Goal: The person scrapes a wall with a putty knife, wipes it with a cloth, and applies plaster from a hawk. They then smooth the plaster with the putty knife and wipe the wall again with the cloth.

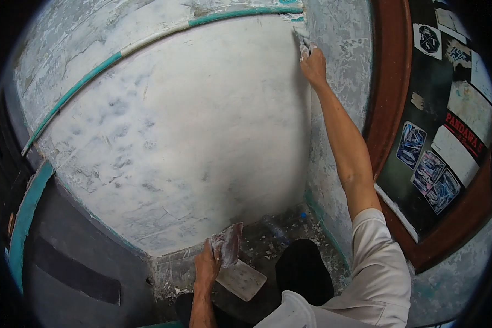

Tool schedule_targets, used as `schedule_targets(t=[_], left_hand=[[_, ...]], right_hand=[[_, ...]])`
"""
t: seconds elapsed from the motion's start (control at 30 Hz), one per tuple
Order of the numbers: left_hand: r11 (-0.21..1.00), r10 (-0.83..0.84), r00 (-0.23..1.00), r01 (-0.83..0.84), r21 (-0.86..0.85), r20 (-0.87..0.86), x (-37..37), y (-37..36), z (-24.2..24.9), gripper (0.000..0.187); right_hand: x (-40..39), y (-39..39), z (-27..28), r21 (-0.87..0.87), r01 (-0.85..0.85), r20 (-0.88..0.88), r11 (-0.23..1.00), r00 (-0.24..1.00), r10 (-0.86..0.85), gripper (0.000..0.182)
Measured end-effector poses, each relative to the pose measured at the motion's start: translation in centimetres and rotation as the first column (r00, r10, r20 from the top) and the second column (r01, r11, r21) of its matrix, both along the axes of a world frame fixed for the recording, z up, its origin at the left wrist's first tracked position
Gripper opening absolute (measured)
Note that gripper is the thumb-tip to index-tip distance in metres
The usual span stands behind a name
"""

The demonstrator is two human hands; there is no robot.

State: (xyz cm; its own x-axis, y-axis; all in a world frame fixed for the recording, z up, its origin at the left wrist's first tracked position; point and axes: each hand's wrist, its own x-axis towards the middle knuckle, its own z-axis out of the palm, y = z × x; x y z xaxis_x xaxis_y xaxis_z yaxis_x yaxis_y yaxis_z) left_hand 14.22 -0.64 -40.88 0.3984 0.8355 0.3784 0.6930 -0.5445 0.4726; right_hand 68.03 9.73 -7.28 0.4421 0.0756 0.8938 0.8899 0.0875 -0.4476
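Note:
My right hand (313, 64) reaches up to the top right corner of the white-coated wall (229, 109). Its fingers are closed around a putty knife (302, 37) whose blade is close to the wall just under the teal strip; whether it touches cannot be made out. Low in the view, my left hand (206, 268) grips a flat brownish plate (230, 243) smeared with white putty. Just below that plate lies a pale rectangular board or tray (242, 280), partly covered by it. The wall's coat is smooth at right and patchy grey-white at left.
A teal and white strip (93, 74) curves across the wall's top. At right, a brown wooden frame (389, 71) surrounds a dark panel with stickers (411, 143). Crumbs and debris cover the floor (268, 232). A dark grey surface (93, 235) stands at lower left.

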Motion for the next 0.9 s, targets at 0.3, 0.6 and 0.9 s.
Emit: schedule_targets(t=[0.3, 0.6, 0.9], left_hand=[[0.998, -0.005, 1.0, 0.005, -0.069, -0.003, 0.6, -0.5, 0.7, 0.041], [0.999, -0.003, 0.999, 0.001, -0.049, -0.047, 0.0, -0.2, 0.6, 0.046], [0.999, -0.038, 0.998, 0.038, 0.009, 0.043, -0.2, 0.1, 0.5, 0.044]], right_hand=[[-1.0, 4.1, -5.6, 0.004, -0.015, -0.018, 1.0, 1.0, 0.016, 0.036], [-0.5, 0.8, 2.3, -0.129, 0.071, 0.019, 0.989, 0.997, -0.069, 0.033], [-2.7, -0.3, -4.1, -0.266, 0.013, 0.175, 0.964, 0.984, 0.035, 0.03]])
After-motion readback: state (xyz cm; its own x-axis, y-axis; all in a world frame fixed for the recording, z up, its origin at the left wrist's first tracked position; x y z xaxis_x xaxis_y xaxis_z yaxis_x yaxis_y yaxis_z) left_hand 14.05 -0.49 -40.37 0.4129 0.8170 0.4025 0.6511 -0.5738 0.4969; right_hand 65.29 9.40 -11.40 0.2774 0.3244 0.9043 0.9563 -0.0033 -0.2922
